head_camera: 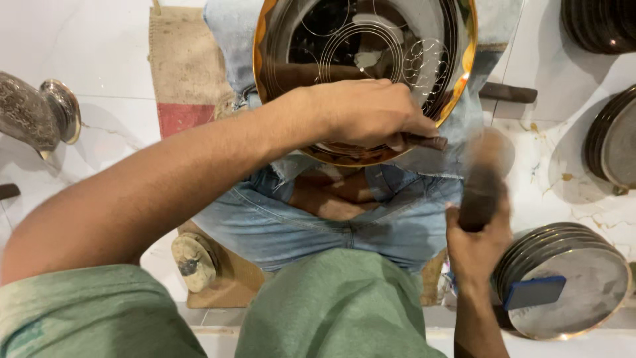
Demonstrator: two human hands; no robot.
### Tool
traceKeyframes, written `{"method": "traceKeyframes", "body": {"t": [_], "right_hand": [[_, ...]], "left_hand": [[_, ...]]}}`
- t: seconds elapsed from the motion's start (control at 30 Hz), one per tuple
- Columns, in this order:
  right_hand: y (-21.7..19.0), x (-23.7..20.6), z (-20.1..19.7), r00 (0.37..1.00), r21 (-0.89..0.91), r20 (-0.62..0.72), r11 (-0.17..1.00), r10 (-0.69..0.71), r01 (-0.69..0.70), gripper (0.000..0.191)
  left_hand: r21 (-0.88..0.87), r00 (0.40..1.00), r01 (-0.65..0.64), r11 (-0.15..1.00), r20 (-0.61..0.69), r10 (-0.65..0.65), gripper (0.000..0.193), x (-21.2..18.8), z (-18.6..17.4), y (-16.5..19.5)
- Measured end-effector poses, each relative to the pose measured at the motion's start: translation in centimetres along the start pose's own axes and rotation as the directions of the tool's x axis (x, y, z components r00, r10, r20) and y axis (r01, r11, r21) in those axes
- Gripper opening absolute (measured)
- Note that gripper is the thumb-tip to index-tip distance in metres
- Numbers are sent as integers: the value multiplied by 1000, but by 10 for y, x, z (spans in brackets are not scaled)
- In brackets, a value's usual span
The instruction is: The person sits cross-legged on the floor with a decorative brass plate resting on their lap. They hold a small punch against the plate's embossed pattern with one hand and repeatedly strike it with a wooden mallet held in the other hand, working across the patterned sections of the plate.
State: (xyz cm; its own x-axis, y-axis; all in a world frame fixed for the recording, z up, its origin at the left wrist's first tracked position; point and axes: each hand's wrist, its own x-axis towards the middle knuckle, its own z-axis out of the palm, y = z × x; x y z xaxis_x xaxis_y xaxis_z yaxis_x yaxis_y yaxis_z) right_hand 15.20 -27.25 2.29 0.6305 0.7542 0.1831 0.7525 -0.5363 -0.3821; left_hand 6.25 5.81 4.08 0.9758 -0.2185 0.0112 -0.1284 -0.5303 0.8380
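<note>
A round shiny metal plate (371, 26) with a golden rim and engraved circle patterns rests on my lap at the top middle. My left hand (364, 113) lies over its near edge, shut on a thin dark chisel (427, 141) whose tip touches the plate. My right hand (474, 242) grips the dark handle of a mallet (483, 179), blurred, just right of the chisel and a little above it.
A stack of metal plates (576, 278) with a blue block (533, 292) on top sits at the lower right. More plate stacks (613, 139) stand at the right edge. A patterned metal vessel (36, 113) lies at left. A burlap mat (185, 66) covers the white floor.
</note>
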Motion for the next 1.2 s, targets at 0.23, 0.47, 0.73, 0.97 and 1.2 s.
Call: {"method": "traceKeyframes", "body": {"t": [0.23,0.47,0.73,0.97,1.2], "right_hand": [[11,-7,6,932,217,112,907,345,-362,80],[-6,81,-32,989,140,126,988,-77,59,77],[-58,184,-76,861,-152,402,904,-313,400,58],[-119,206,-91,691,-322,622,684,-368,654,79],[-108,189,-92,759,-169,482,804,-438,571,88]], "left_hand": [[-20,991,-109,994,-83,107,47,-8,-3,-3],[-63,919,1,998,-393,-25,48,-32,18,-7],[-252,662,24,968,-721,-204,46,-56,49,9],[-337,351,278,900,-836,-421,31,-55,79,31],[-377,303,213,901,-851,-428,25,-55,69,25]]}}
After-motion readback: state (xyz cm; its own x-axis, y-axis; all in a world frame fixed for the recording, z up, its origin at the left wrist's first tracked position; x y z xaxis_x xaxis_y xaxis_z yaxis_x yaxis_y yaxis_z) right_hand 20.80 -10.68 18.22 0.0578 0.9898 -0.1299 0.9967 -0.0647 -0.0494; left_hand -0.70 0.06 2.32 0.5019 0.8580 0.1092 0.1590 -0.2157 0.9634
